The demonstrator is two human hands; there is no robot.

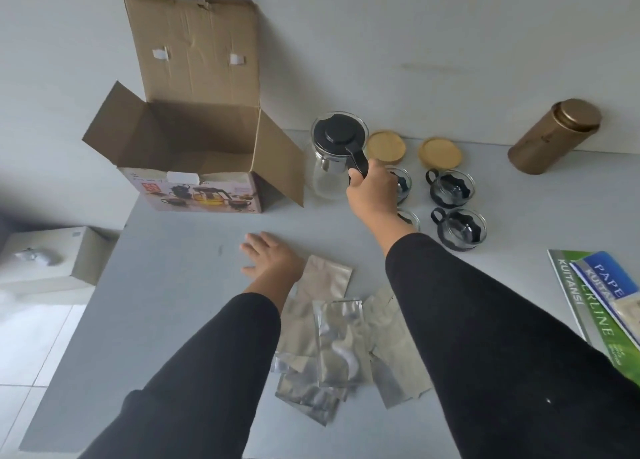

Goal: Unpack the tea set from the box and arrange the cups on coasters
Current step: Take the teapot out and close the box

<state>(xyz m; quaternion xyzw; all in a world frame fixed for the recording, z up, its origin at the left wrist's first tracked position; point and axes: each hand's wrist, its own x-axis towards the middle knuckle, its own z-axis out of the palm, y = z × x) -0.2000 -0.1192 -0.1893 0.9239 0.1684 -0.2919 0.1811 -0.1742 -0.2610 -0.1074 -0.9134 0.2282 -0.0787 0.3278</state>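
Observation:
An open cardboard box (194, 139) stands at the back left of the grey table (180, 250), flaps up. To its right stands a glass teapot (332, 167) with a black lid, and my right hand (372, 191) is shut on its black handle. Two wooden coasters (386, 146) (440, 153) lie behind several glass cups with black holders (452, 188) (462, 230); two more cups are partly hidden by my right hand. My left hand (272, 254) rests flat on the table, fingers spread, holding nothing.
Several silver foil sachets (332, 340) lie scattered between my forearms. A gold tin canister (554, 136) leans against the wall at the back right. Green and blue booklets (602, 302) lie at the right edge. A small carton (52, 254) sits left of the table, lower down.

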